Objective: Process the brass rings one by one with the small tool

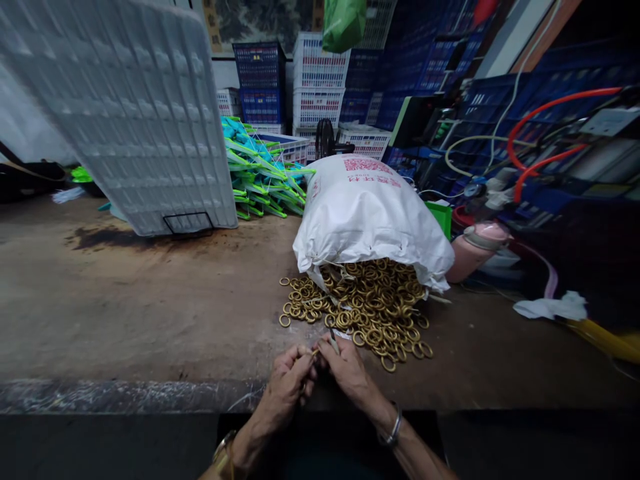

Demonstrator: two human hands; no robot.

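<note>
- In the head view I see both hands meeting low over the front of the wooden bench (150, 320), and the work sits right where they come together.
- The left hand (291, 379) pinches a gold-coloured ring (315, 352) narrowly between thumb and finger, its other fingers curled in; that grip probably steadies so small a piece.
- The right hand (350, 372) is closed around a slim tool (335, 343), dark tip pointing up and away, while its thumb and forefinger come up beside the same ring. Whether they press on it I can't tell from here.
- The white woven sack (370, 217) lies on its side with its mouth towards the person, seemingly so the heap of rings (375, 297) spills within easy reach, just beyond the fingertips.
- A ribbed white plastic panel (165, 120) leans upright by a black wire stand (189, 225), which looks placed to prop it.
- Behind, bright green hangers (263, 187) pile up between panel and sack, so there is little room at the back.
- The bench's scuffed front edge (125, 398) runs just under the hands; a ring let slip here could drop over it.
- Leftward, the bench top offers the widest room for the elbow; to the right, loose rings and a pink bottle (477, 248) against the sack narrow things.
</note>
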